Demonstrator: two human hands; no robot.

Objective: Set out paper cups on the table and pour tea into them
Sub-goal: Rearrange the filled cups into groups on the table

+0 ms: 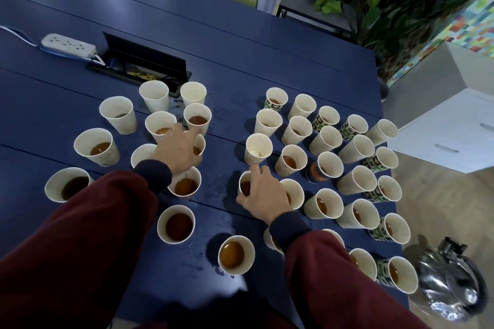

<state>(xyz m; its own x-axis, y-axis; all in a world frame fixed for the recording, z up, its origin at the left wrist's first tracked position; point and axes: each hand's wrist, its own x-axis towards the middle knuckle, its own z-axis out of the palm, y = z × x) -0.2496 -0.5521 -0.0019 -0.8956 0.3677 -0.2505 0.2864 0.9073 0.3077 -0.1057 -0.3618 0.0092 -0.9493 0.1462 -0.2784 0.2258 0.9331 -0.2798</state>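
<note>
Head camera looks down on a dark blue table (240,48) crowded with paper cups (267,121) in two loose clusters, left and right, with a bare strip between them. Most of them hold brown tea (232,254); some on the right carry green printed patterns. The right hand (263,192), in a maroon sleeve with a dark cuff, grasps the middle cup (244,185) at the inner edge of the right cluster, thumb on its near side and fingers curled over the far rim. The left hand (177,147) reaches into the left cluster and lies over the covered cup (200,143); whether it grips that cup I cannot tell. A shiny steel kettle (441,291) stands at the table's near right corner, just beside the cups. A white power strip (68,44) lies at the far left.
</note>
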